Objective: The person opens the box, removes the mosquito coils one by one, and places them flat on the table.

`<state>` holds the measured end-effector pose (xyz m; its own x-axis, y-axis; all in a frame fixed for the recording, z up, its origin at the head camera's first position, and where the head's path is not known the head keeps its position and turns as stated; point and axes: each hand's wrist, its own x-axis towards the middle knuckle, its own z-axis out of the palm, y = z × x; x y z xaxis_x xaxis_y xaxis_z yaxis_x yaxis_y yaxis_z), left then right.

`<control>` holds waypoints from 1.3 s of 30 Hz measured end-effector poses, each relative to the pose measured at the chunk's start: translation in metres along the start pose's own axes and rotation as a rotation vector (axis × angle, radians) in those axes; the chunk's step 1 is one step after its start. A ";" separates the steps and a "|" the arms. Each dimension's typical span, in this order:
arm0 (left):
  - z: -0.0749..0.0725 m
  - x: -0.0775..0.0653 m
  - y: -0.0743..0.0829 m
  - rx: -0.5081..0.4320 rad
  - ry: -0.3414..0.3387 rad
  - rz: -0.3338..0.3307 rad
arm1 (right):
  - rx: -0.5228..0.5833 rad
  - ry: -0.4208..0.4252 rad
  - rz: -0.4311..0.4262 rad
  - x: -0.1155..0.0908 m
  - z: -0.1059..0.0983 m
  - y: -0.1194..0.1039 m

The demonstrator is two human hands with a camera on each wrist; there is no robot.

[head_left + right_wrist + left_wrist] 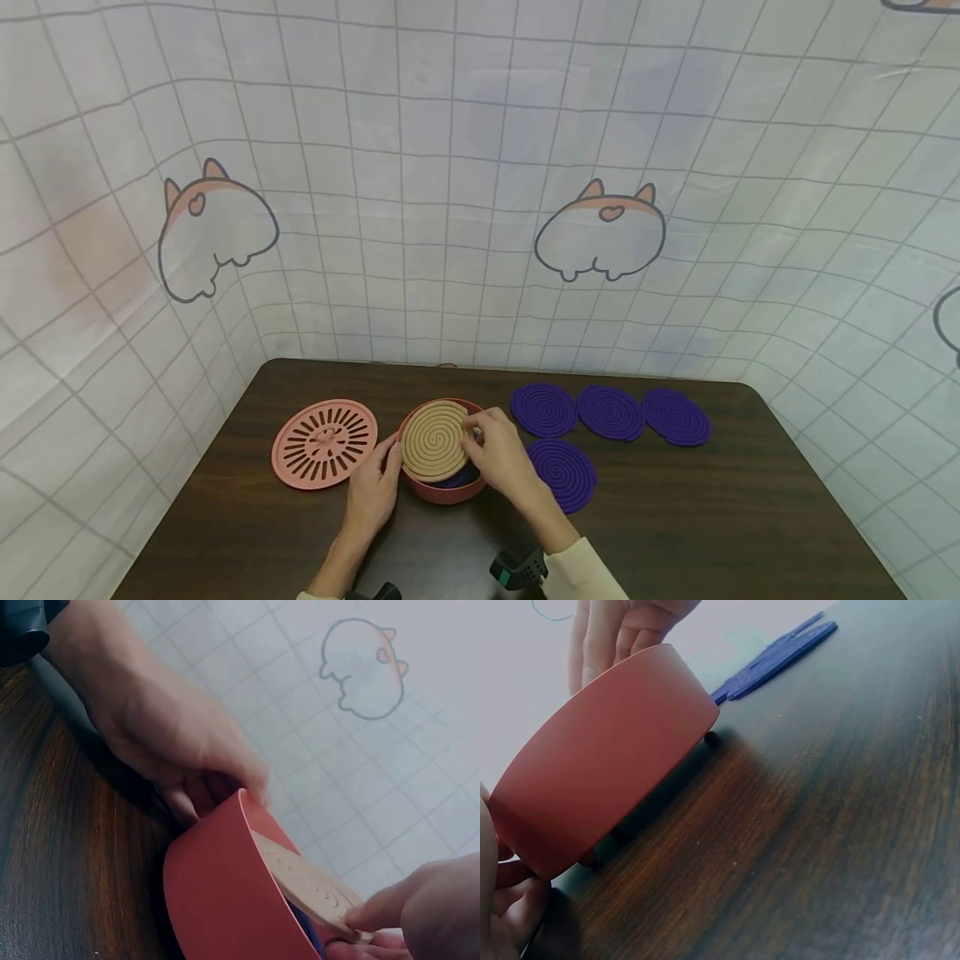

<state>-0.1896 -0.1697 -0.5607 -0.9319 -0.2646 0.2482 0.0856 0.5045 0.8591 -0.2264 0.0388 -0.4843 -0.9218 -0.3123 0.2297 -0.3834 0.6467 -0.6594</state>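
Right hand (pixel 501 457) pinches, with thumb and fingers almost closed together, the right edge of a flat round beige spiral coil (pixel 433 442). This coil is in the mouth of a round red box with a smooth wall (pixel 444 497), partly lower than the rim, and it lies toward the far left side. At the near side a dark purple coil (pixel 456 479) shows under it, inside the box. Left hand (pixel 372 490) has its fingers curled around the left wall, with the thumb near the rim.

For good work, I think the left hand should keep the box firm against the bench (pixel 712 517), because a push from one side could slide it. The right hand should take only the outer ring, softly, and support it from below; a strong pinch could perhaps bend the spiral or crack it. It seems wise to move the coil flat and slowly, so that it does not scrape the wall. How deep its left edge sits, I cannot tell.
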 end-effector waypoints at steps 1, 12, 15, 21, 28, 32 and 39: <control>0.000 0.000 0.000 -0.004 -0.003 -0.005 | 0.026 -0.003 0.010 0.000 0.000 0.001; -0.001 -0.001 0.001 -0.022 -0.018 -0.031 | 0.237 -0.087 0.048 0.003 0.000 0.008; -0.001 -0.001 0.000 -0.019 -0.022 -0.039 | 0.292 -0.114 0.051 0.004 0.000 0.009; -0.001 0.000 0.001 0.000 -0.020 -0.046 | 0.392 -0.127 0.081 0.005 -0.001 0.010; 0.000 0.000 0.000 0.001 -0.015 -0.019 | 0.439 -0.130 0.108 0.005 0.000 0.014; 0.000 0.000 -0.001 -0.005 -0.014 -0.009 | 0.456 -0.125 0.091 0.004 0.002 0.015; 0.000 0.000 -0.001 -0.005 -0.006 -0.001 | 0.460 -0.116 0.097 0.002 0.003 0.014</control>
<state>-0.1902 -0.1702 -0.5615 -0.9342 -0.2598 0.2445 0.0865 0.5000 0.8617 -0.2336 0.0452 -0.4949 -0.9295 -0.3585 0.0873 -0.2068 0.3102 -0.9279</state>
